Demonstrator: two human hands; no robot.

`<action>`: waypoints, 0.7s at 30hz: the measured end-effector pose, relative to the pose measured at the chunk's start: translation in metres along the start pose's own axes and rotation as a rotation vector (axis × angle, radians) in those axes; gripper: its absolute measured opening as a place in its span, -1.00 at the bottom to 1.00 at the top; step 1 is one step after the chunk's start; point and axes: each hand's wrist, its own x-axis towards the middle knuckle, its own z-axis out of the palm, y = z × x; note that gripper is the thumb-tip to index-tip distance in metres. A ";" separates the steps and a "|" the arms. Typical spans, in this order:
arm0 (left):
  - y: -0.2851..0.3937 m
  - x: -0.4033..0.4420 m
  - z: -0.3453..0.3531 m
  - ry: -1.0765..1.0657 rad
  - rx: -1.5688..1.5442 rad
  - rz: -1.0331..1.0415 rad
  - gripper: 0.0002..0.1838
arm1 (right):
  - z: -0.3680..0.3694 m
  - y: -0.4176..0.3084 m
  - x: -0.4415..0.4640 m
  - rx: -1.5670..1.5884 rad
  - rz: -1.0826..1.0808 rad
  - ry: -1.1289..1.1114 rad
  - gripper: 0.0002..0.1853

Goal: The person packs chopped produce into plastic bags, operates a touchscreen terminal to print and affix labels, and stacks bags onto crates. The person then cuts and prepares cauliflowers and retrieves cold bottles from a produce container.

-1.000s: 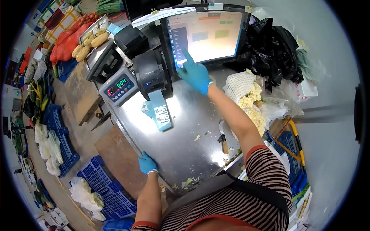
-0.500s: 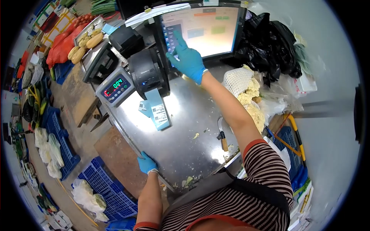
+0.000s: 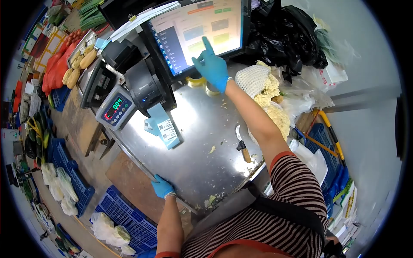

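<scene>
My right hand [image 3: 213, 71], in a blue glove, is raised in front of the lit touchscreen [image 3: 193, 36], its index finger stretched toward a yellow-green box. Nothing is in that hand. At the left edge of the metal table [image 3: 185, 172], my gloved left hand [image 3: 163, 186] rests on the rim, fingers over the edge. A black printer [image 3: 144, 84] has blue printed labels [image 3: 167, 131] hanging from it. The scale display [image 3: 115, 107] beside it reads 0.04. A curved knife with a wooden handle [image 3: 245, 155] lies on the table near my right forearm.
Cauliflower [image 3: 277, 120] in white netting and black plastic bags [image 3: 286, 38] lie right of the screen. Yellow tape rolls [image 3: 196, 81] sit under it. Blue crates [image 3: 124, 219] and bagged vegetables [image 3: 60, 187] stand on the floor at left. Light-brown gourds [image 3: 88, 59] lie at upper left.
My right hand has moved from the screen's left menu toward its middle. The view has turned, shifting the screen leftward. My left hand stays on the table edge.
</scene>
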 end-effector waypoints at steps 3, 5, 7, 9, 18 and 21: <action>-0.001 0.002 0.002 -0.005 0.024 -0.006 -0.39 | -0.013 0.015 0.022 -0.053 0.131 0.110 -0.65; 0.002 0.000 -0.001 -0.014 0.061 -0.026 -0.38 | -0.012 0.031 0.034 -0.027 0.104 0.147 -0.64; 0.000 -0.001 0.000 -0.014 0.035 -0.023 -0.37 | -0.013 0.041 0.040 -0.051 0.080 0.114 -0.64; 0.000 0.000 0.000 -0.015 0.014 -0.021 -0.37 | -0.020 0.033 0.034 0.027 0.126 0.078 -0.67; -0.002 0.001 0.002 -0.031 0.027 -0.031 -0.36 | -0.020 0.037 0.011 -0.001 0.134 0.098 -0.69; -0.001 0.000 0.001 -0.024 0.035 -0.033 -0.35 | -0.030 0.032 0.017 0.003 0.111 0.091 -0.69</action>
